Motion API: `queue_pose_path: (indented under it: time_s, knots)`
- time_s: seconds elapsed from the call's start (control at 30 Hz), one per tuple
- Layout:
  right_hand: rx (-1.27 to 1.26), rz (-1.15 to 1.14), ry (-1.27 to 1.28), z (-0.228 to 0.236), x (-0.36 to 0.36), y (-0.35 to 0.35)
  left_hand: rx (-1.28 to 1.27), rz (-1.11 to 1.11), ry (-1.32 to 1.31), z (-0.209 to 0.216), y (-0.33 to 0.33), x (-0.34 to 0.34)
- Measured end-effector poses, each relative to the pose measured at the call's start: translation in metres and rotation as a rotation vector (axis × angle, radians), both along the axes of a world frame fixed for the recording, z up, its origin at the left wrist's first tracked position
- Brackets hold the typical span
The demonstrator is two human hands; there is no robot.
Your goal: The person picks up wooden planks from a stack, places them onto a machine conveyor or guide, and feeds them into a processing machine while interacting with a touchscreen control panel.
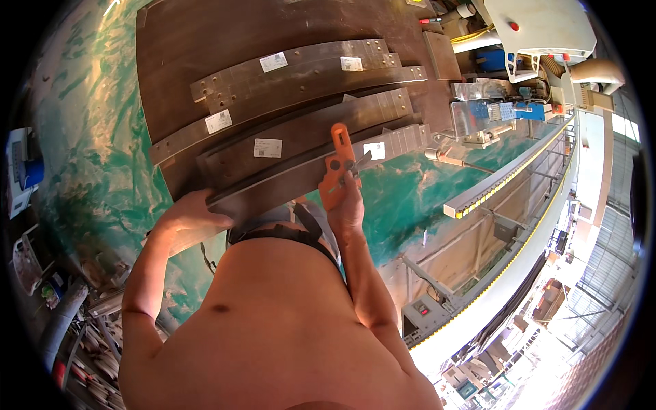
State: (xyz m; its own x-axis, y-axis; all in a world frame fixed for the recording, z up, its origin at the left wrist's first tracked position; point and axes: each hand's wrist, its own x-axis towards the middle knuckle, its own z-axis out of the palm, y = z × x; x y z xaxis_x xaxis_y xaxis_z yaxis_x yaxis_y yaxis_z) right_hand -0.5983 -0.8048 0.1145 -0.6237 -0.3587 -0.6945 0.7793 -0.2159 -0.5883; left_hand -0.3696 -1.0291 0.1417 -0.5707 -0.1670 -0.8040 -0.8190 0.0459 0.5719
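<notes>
On the stack of brown panels [205, 61] ahead of the person lie several long, curved wooden strips [307, 75], fanned one over another. White rectangular labels sit on them: one near the top strip's middle [273, 62], a smaller one to its right [351, 63], one at the left end of a lower strip [219, 121], one on the darker strip below [267, 147], and one beside the orange tool [374, 150]. Printing on them is too small to make out.

Left hand [188, 215] lies flat, fingers together, pressing on the near edge of the lowest strip [273, 188]. Right hand [347, 205] is closed around the lower end of an orange flat tool [336, 167] with holes in its body, held upright against the same strip's near edge; a grey metal part projects from it to the right.

Beneath and around the stack the floor [89, 137] is green and mottled. To the right stands a long machine rail [519, 171] with a row of yellow dots, with a white machine housing [540, 27] above it and a blue fitting [529, 109] between. A blue container [31, 171] stands at far left. Nothing lies between the hands and the strip.
</notes>
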Motion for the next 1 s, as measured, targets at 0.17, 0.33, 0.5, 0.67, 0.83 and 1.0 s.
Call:
queue_pose_path:
  time_s: [0.17,0.33,0.5,0.67,0.83,1.0]
  knots:
    - [-0.054,0.225,0.050,0.006,-0.033,0.042,0.041,0.026,0.008,-0.027,-0.011,0.013]
    - [-0.061,0.206,0.248,0.037,-0.106,0.038,-0.017,-0.019,0.018,-0.030,-0.014,0.012]
    - [-0.140,0.315,0.263,-0.012,-0.243,-0.069,-0.042,-0.075,-0.006,-0.040,-0.020,0.014]
    - [-0.266,0.611,0.159,-0.042,-0.370,-0.163,0.004,-0.130,-0.058,-0.023,-0.022,0.005]
    - [0.328,0.468,0.647,-0.048,-0.352,-0.177,0.055,-0.028,-0.013,-0.024,-0.020,0.010]
    - [0.720,0.626,1.341,0.015,-0.233,-0.053,0.048,0.018,0.014,-0.020,-0.016,0.013]
